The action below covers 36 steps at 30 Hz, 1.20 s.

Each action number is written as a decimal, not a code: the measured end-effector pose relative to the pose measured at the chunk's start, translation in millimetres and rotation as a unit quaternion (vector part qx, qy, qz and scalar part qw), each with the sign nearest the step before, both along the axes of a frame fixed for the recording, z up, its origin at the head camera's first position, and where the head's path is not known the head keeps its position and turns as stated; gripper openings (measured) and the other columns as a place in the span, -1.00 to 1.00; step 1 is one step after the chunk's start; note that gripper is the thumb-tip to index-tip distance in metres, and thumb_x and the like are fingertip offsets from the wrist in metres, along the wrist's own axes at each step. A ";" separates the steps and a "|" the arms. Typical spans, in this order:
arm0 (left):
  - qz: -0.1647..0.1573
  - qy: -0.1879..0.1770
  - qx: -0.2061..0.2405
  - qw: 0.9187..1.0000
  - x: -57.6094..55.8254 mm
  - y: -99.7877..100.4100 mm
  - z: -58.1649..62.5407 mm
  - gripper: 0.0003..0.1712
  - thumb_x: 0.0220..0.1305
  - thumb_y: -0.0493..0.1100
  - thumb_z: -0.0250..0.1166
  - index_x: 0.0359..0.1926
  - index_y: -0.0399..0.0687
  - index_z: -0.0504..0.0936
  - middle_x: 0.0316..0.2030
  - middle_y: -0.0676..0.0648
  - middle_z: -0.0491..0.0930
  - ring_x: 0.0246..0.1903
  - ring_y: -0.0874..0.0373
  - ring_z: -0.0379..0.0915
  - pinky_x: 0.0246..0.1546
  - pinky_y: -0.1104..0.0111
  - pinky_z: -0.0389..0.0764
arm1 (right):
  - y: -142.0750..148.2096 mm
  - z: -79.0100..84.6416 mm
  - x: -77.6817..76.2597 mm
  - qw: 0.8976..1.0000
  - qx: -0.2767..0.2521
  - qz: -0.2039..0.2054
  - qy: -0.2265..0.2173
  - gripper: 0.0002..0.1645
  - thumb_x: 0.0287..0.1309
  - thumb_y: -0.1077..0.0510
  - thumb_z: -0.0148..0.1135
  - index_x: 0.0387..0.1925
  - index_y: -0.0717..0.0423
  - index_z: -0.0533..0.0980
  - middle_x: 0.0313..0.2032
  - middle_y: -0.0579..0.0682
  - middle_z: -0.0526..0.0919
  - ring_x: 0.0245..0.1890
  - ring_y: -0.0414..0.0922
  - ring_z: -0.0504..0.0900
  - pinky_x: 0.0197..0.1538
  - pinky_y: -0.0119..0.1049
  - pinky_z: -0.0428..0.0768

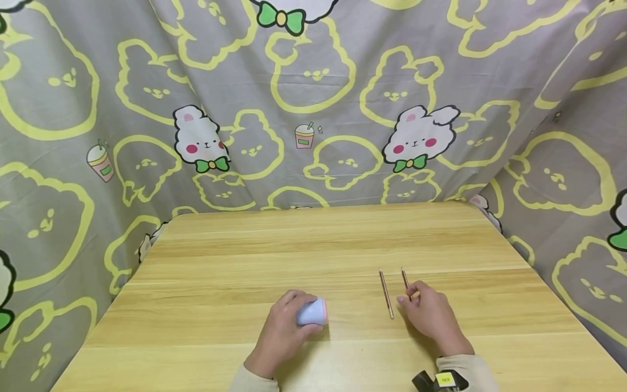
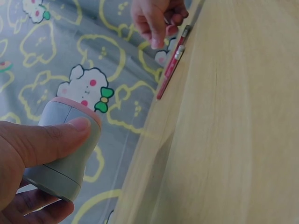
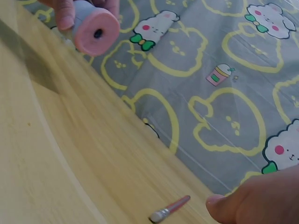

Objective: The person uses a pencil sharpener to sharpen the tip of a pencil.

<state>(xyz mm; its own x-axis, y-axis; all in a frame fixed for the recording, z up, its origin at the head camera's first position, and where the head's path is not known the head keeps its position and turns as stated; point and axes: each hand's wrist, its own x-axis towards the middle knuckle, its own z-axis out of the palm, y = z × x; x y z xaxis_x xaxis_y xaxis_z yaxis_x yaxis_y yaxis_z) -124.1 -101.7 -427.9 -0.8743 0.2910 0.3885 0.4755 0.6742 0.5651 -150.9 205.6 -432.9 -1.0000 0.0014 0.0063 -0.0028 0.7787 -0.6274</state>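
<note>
In the head view my left hand (image 1: 284, 329) holds a blue pencil sharpener (image 1: 311, 312) above the table. Its pink face, with a dark round hole (image 3: 98, 33), shows in the right wrist view. The thumb lies along the sharpener's side in the left wrist view. Two reddish-brown pencils (image 1: 386, 294) lie roughly parallel on the table. My right hand (image 1: 431, 311) hovers over the near end of the right-hand pencil (image 1: 405, 277), hiding that end. From the left wrist view, the right hand's fingers (image 2: 155, 28) hang loosely bent above the pencils, holding nothing.
The wooden table (image 1: 235, 256) fills the lower part of the head view. A grey curtain (image 1: 338, 98) with yellow outlines and white cartoon animals hangs behind it and along both sides. A black strap with a yellow label (image 1: 445, 379) sits on the right wrist.
</note>
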 end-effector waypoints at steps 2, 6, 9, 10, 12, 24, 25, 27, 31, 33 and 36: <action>0.000 0.001 -0.001 1.000 0.3 -0.5 0.3 -0.46 -0.14 -0.21 0.60 -0.06 -0.15 0.64 -0.11 -0.08 0.56 -0.19 0.02 0.55 -0.26 0.27 0.64 | 3.6 -0.6 -0.9 1.000 0.005 -0.004 -0.005 -0.62 0.25 0.05 0.26 -0.13 0.32 0.48 -0.52 -0.06 0.56 -0.54 -0.13 0.50 -0.43 -0.15 0.51; -0.001 0.007 -0.001 1.000 0.6 -1.5 0.7 -0.46 -0.15 -0.20 0.60 -0.06 -0.16 0.63 -0.12 -0.09 0.56 -0.19 0.01 0.56 -0.26 0.27 0.65 | 8.4 -2.3 -1.5 1.000 0.009 -0.011 -0.019 -0.60 0.24 0.03 0.26 -0.14 0.33 0.48 -0.48 -0.04 0.60 -0.47 -0.11 0.57 -0.40 -0.11 0.57; -0.002 0.008 -0.001 1.000 0.3 -1.6 1.0 -0.46 -0.15 -0.20 0.60 -0.06 -0.16 0.63 -0.12 -0.09 0.56 -0.19 0.01 0.56 -0.26 0.28 0.64 | 10.2 -3.1 -1.5 0.999 0.010 -0.012 -0.029 -0.59 0.23 0.03 0.27 -0.15 0.33 0.47 -0.47 -0.02 0.58 -0.47 -0.11 0.55 -0.41 -0.14 0.56; -0.001 0.007 0.000 1.000 0.3 -1.6 1.1 -0.46 -0.14 -0.20 0.59 -0.06 -0.16 0.63 -0.12 -0.08 0.56 -0.19 0.02 0.55 -0.26 0.28 0.64 | 10.5 -3.5 -1.6 0.999 0.012 -0.011 -0.031 -0.59 0.23 0.03 0.27 -0.15 0.34 0.47 -0.47 -0.02 0.56 -0.48 -0.10 0.53 -0.42 -0.15 0.54; -0.001 0.005 0.001 1.000 0.3 -1.6 1.2 -0.46 -0.14 -0.20 0.59 -0.06 -0.16 0.63 -0.12 -0.08 0.56 -0.19 0.02 0.55 -0.27 0.29 0.64 | 10.9 -4.0 -1.9 0.999 0.015 -0.009 -0.035 -0.57 0.23 0.02 0.28 -0.15 0.35 0.46 -0.47 -0.01 0.54 -0.50 -0.10 0.50 -0.44 -0.18 0.52; 0.002 0.003 0.001 1.000 0.6 -1.2 0.3 -0.46 -0.15 -0.20 0.60 -0.07 -0.15 0.64 -0.12 -0.07 0.56 -0.20 0.04 0.54 -0.28 0.30 0.63 | 12.3 -9.2 -5.0 0.997 0.057 -0.025 -0.040 -0.63 0.14 0.06 0.37 -0.28 0.30 0.47 -0.50 0.03 0.53 -0.48 -0.03 0.48 -0.38 -0.08 0.52; 0.002 0.004 0.001 1.000 0.6 -1.1 0.3 -0.46 -0.15 -0.20 0.60 -0.07 -0.15 0.64 -0.12 -0.07 0.57 -0.20 0.04 0.54 -0.28 0.30 0.63 | 12.4 -9.2 -5.0 0.997 0.059 -0.027 -0.038 -0.65 0.13 0.07 0.37 -0.31 0.28 0.47 -0.49 0.03 0.54 -0.46 -0.01 0.49 -0.36 -0.05 0.52; 0.002 0.005 0.002 1.000 0.5 -0.9 0.5 -0.46 -0.16 -0.21 0.60 -0.07 -0.15 0.64 -0.13 -0.07 0.57 -0.20 0.04 0.55 -0.28 0.29 0.63 | 12.4 -8.7 -4.8 0.997 0.062 -0.029 -0.033 -0.71 0.13 0.10 0.36 -0.36 0.24 0.47 -0.47 0.04 0.56 -0.42 0.01 0.52 -0.32 -0.02 0.53; 0.002 0.006 0.002 1.000 0.5 -0.6 1.1 -0.47 -0.16 -0.21 0.60 -0.08 -0.15 0.64 -0.13 -0.07 0.57 -0.20 0.04 0.55 -0.28 0.29 0.63 | 11.7 -8.2 -4.1 0.997 0.061 -0.030 -0.028 -0.78 0.14 0.15 0.31 -0.46 0.19 0.47 -0.51 0.02 0.54 -0.46 -0.01 0.52 -0.37 -0.05 0.52; 0.003 0.004 0.001 1.000 0.5 -0.5 1.3 -0.47 -0.15 -0.21 0.60 -0.07 -0.15 0.64 -0.13 -0.07 0.57 -0.19 0.04 0.55 -0.27 0.28 0.64 | 11.2 -7.7 -3.3 0.997 0.061 -0.027 -0.027 -0.79 0.16 0.17 0.28 -0.50 0.17 0.46 -0.55 0.01 0.53 -0.50 -0.03 0.50 -0.40 -0.08 0.50; 0.003 0.004 0.000 1.000 0.3 -0.5 1.3 -0.46 -0.15 -0.21 0.60 -0.07 -0.15 0.64 -0.12 -0.07 0.57 -0.19 0.03 0.55 -0.27 0.28 0.64 | 10.8 -7.2 -2.7 0.998 0.061 -0.024 -0.025 -0.79 0.18 0.19 0.23 -0.52 0.17 0.46 -0.57 -0.01 0.51 -0.53 -0.05 0.47 -0.44 -0.12 0.48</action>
<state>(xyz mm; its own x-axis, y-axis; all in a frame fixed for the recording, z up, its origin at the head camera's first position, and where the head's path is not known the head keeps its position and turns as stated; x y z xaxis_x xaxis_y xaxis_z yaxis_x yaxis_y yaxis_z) -123.8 -102.2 -426.5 -0.8727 0.2860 0.3957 0.4763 0.6767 0.5614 -153.6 216.4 -440.2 -0.9978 0.0516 -0.0409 0.0654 0.8473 -0.5271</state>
